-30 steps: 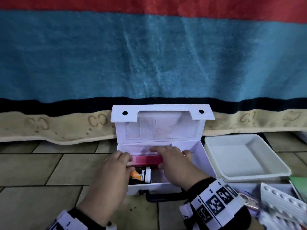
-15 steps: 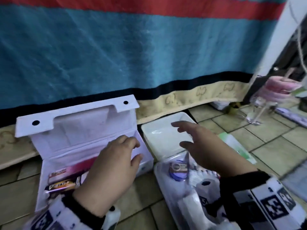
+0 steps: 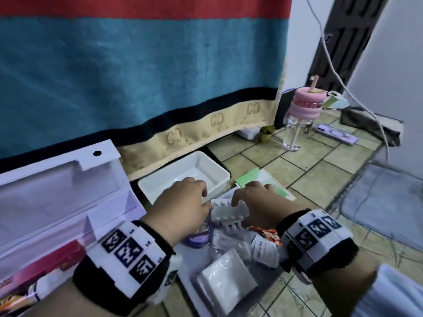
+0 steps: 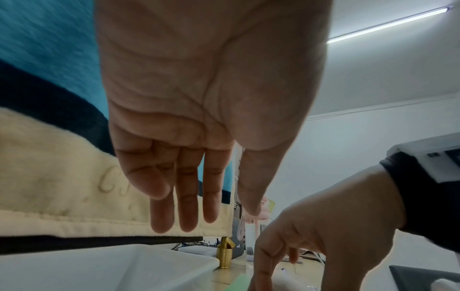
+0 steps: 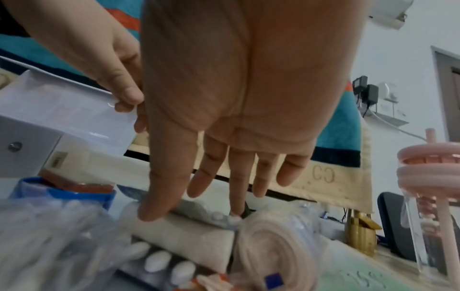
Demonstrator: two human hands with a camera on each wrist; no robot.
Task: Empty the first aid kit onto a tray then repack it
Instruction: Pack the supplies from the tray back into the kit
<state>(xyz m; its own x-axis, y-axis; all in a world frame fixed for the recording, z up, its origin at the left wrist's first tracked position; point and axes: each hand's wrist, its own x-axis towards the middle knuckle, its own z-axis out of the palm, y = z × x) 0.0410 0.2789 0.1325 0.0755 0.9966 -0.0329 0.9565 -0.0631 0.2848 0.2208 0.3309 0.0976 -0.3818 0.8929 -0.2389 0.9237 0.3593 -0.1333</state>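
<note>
The white first aid kit [image 3: 68, 191] stands open at the left with its lid up and a pink box [image 3: 52, 264] inside. To its right a white tray [image 3: 190, 291] holds blister packs [image 3: 226, 211], a gauze pack [image 3: 226, 287], a purple tape roll [image 3: 199, 239] and a bandage roll [image 5: 273, 246]. My left hand [image 3: 196, 193] hovers at the left end of the blister packs, fingers straight and empty [image 4: 199, 196]. My right hand [image 3: 249, 193] reaches down onto them, thumb and a fingertip touching a pack [image 5: 211, 196].
An empty white tray [image 3: 206, 165] sits behind the hands against the hanging blanket [image 3: 137, 76]. A green and white paper [image 3: 270, 181] lies to the right. Farther right stand a pink-lidded bottle [image 3: 297, 117], a phone [image 3: 335, 135] and a grey mat [image 3: 384, 202].
Both hands have left the kit and moved right over the tray of items. The right hand went first, the left followed. The head view swung right.
</note>
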